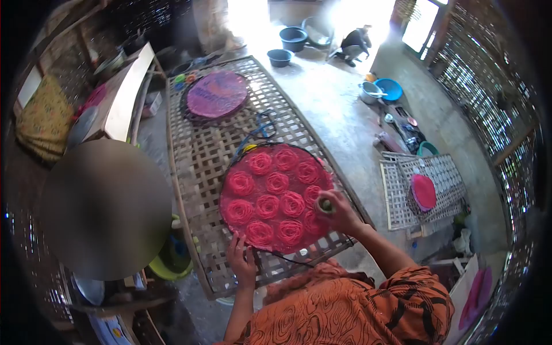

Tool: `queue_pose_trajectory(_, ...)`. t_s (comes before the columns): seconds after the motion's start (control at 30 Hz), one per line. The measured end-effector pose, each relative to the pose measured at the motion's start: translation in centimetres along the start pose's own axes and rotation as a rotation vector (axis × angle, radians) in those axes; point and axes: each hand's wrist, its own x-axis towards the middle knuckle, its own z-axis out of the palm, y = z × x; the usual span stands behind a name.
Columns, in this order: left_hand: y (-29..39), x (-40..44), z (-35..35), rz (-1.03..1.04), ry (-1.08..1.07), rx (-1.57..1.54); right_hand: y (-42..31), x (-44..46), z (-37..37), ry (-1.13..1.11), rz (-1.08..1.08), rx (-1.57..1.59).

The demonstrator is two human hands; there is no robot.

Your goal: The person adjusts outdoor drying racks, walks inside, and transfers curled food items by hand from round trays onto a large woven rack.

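Note:
A round flat sheet (277, 198) with a dark rim lies before me, covered with coiled nests of pink strands (267, 206). At its right edge my right hand (344, 214) is closed around a small cylinder with a round opening (325, 205); what is inside it cannot be made out. Below, at the near-left rim, my left hand (241, 261) touches the edge with its fingers stretched out and apart. A dark cord (293, 261) runs from the near rim over the lattice.
Under the sheet is a woven bamboo rack (201, 190). A purple-topped round stack (217, 95) lies at its far end. A blurred round patch (106, 210) covers the left side. Tubs (293, 39) and a crouching person (355, 45) are farther off. Another rack (397, 198) is right.

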Motion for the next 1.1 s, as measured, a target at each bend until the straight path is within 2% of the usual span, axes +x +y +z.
queue_pose_trajectory(0.03, -0.1, 0.0, 0.0, 0.021, -0.012, -0.012, 0.9, -0.2, 0.3, 0.131, 0.073, 0.068)
queue_pose_trajectory(0.07, -0.3, 0.0, 0.0, 0.007, -0.029, -0.017, 3.4, -0.4, 1.4, 0.174, 0.312, 0.698)
queue_pose_trajectory(0.1, -0.2, -0.1, 0.0, -0.015, -0.051, -0.019, 4.2, -0.4, 0.6, 0.190, 0.324, 0.692)
queue_pose_trajectory(0.17, 0.0, -0.4, 0.0, 0.001, -0.087, -0.029, 6.4, -0.4, -1.9, 0.211, 0.567, 1.680)
queue_pose_trajectory(0.27, 0.5, -0.5, 0.3, 0.015, -0.056, -0.009, 7.4, -4.3, -6.6, 0.404, 0.540, 1.850)
queue_pose_trajectory(0.37, 1.3, -1.0, 0.6, 0.028, -0.035, -0.055, 9.1, -12.4, -10.1, 0.523, 0.439, 1.957)
queue_pose_trajectory(0.4, 1.5, -1.3, 0.6, 0.086, -0.021, 0.033, 8.8, -15.1, -10.9, 0.629, 0.457, 1.943)
queue_pose_trajectory(0.47, 1.5, -1.5, 0.6, 0.205, -0.018, 0.125, 11.5, -22.5, -12.1, 0.742, 0.610, 1.764)
queue_pose_trajectory(0.5, 0.9, -1.5, 1.0, 0.323, 0.082, 0.114, 13.3, -27.0, -12.7, 0.803, 0.666, 1.728)
queue_pose_trajectory(0.53, 0.0, -1.2, 0.8, 0.423, 0.090, 0.185, 14.4, -31.6, -13.8, 0.919, 0.650, 1.697)
queue_pose_trajectory(0.6, 2.3, -2.0, 2.3, 0.542, 0.285, 0.276, 15.7, -41.4, -16.2, 1.168, 0.796, 1.506)
queue_pose_trajectory(0.63, 4.1, -2.2, 3.1, 0.584, 0.344, 0.280, 16.0, -46.5, -17.4, 1.262, 0.785, 1.485)
queue_pose_trajectory(0.7, 9.2, -2.7, 7.0, 0.666, 0.358, 0.193, 16.0, -56.7, -19.9, 1.582, 0.962, 0.907)
queue_pose_trajectory(0.77, 14.1, -3.2, 10.5, 0.732, 0.324, 0.095, 14.1, -66.0, -22.0, 1.763, 1.161, 0.364)
queue_pose_trajectory(0.83, 18.9, -4.1, 13.7, 0.792, 0.272, 0.022, 11.7, -75.4, -23.5, 1.694, 1.310, -0.292)
queue_pose_trajectory(0.9, 23.2, -5.0, 16.3, 0.843, 0.226, -0.047, 14.1, -89.3, -21.2, 1.730, 1.595, -0.412)
queue_pose_trajectory(1.03, 29.1, -6.5, 20.5, 0.920, 0.129, -0.146, 8.2, -100.3, -16.4, 1.811, 1.705, -0.760)
queue_pose_trajectory(1.1, 30.9, -7.0, 21.6, 0.940, 0.083, -0.164, 4.5, -98.7, -14.5, 1.919, 1.849, -1.071)
